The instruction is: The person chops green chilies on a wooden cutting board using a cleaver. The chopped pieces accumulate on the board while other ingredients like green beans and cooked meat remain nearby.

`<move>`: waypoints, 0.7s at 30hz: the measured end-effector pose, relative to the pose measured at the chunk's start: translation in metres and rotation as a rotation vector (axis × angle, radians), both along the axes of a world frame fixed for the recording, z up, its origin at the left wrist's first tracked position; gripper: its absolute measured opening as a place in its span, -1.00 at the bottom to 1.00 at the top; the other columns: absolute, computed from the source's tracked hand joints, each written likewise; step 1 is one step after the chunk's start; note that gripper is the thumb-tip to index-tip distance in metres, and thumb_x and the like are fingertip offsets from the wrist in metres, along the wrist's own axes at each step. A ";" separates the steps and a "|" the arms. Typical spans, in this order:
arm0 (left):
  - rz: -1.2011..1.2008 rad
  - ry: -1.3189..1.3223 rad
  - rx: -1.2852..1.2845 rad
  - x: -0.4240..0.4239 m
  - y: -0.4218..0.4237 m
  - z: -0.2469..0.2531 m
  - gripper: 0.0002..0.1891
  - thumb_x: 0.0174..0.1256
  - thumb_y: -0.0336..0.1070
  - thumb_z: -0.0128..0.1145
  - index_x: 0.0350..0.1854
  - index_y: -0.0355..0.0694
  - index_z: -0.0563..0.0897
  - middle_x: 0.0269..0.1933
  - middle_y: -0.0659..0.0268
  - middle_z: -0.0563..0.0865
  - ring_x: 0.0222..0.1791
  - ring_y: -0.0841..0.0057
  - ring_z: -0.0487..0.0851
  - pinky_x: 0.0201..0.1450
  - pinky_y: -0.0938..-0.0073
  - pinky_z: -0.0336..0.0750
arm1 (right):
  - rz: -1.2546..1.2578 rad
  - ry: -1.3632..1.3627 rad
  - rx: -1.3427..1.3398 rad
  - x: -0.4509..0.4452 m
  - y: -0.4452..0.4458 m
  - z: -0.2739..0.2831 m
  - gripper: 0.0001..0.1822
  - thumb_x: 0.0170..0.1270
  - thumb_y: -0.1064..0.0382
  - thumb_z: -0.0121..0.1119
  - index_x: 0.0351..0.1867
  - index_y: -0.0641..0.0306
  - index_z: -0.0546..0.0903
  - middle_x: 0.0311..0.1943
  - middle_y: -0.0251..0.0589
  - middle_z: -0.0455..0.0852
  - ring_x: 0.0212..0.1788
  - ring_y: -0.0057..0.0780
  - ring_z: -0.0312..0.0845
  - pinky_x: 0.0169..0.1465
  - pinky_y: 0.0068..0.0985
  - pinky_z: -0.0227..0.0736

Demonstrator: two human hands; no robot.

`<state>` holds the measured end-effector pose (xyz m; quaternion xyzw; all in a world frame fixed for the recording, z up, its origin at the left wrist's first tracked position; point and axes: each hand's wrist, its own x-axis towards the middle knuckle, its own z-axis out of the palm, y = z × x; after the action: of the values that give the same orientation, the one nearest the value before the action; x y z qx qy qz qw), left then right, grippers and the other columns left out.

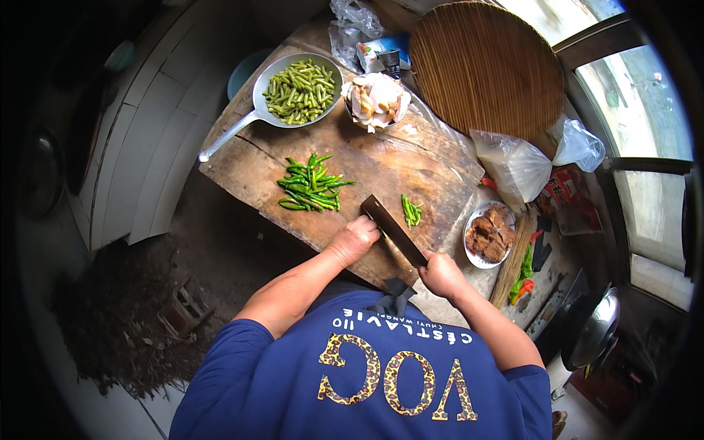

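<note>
My right hand (pixel 441 275) grips the handle of a cleaver (pixel 397 230), whose dark blade points up and left over the wooden board (pixel 352 151). Beside the blade, the fingers of my left hand (pixel 356 239) are closed at the board's near edge. A bit of green pepper (pixel 384 234) shows between its fingertips and the blade; my fingers hide the rest. A pile of whole green chili peppers (pixel 312 186) lies left of the cleaver. To the right of the blade is a small heap of green pepper pieces (pixel 410 210).
A metal pan of cut green beans (pixel 300 92) and a heaped bowl of pale sliced food (pixel 377 100) stand at the board's far side. At right are a bowl of brown meat chunks (pixel 489 234), a straw brush (pixel 511 261), plastic bags (pixel 511 165) and a round wooden lid (pixel 487 69).
</note>
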<state>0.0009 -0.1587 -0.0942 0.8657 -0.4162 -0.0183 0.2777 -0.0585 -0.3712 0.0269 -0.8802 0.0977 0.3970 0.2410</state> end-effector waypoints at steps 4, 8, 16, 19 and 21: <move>0.005 0.000 0.000 -0.002 0.001 -0.002 -0.96 -0.11 -0.38 0.05 -0.60 -0.13 0.56 -0.43 0.32 0.54 -0.28 0.37 0.54 -0.22 0.44 0.55 | 0.018 0.021 -0.001 0.002 0.002 -0.002 -0.75 0.14 0.28 -0.01 -0.17 0.26 0.57 -0.37 0.21 0.65 -0.21 0.13 0.59 -0.04 -0.10 0.47; -0.017 0.002 0.033 -0.002 0.002 -0.001 -0.95 -0.11 -0.37 0.05 -0.59 -0.13 0.57 -0.42 0.32 0.55 -0.27 0.37 0.54 -0.22 0.43 0.55 | 0.011 0.027 -0.043 0.002 0.010 -0.008 -0.76 0.14 0.27 0.02 -0.18 0.26 0.57 -0.35 0.19 0.66 -0.20 0.11 0.58 -0.05 -0.12 0.47; -0.035 0.023 0.006 0.002 0.003 0.000 -0.88 -0.11 -0.41 0.09 -0.45 -0.18 0.62 -0.38 0.28 0.59 -0.29 0.29 0.57 -0.20 0.39 0.54 | -0.153 -0.060 0.044 -0.005 0.011 -0.026 -0.69 0.17 0.27 0.02 -0.06 0.25 0.59 -0.29 0.19 0.67 -0.16 0.09 0.60 -0.04 -0.15 0.47; 0.013 0.087 -0.180 0.000 0.006 0.001 -0.81 -0.06 -0.48 0.10 -0.34 -0.17 0.64 -0.29 0.28 0.63 -0.22 0.29 0.60 -0.15 0.40 0.55 | -0.376 -0.098 0.207 -0.014 0.004 -0.016 -0.66 0.22 0.22 0.08 0.03 0.21 0.57 -0.30 0.19 0.66 -0.14 0.07 0.60 -0.08 -0.24 0.47; 0.132 0.107 -0.150 0.002 0.012 0.004 -0.81 -0.01 -0.50 0.11 -0.32 -0.15 0.64 -0.24 0.28 0.63 -0.16 0.28 0.59 -0.09 0.37 0.53 | -0.434 -0.128 0.253 -0.024 -0.004 -0.013 -0.66 0.23 0.23 0.07 0.05 0.18 0.57 -0.31 0.20 0.66 -0.15 0.06 0.61 -0.09 -0.27 0.47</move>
<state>0.0024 -0.1466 -0.0906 0.8658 -0.3430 -0.0149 0.3640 -0.0829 -0.3751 0.0137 -0.8248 0.2185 0.2885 0.4344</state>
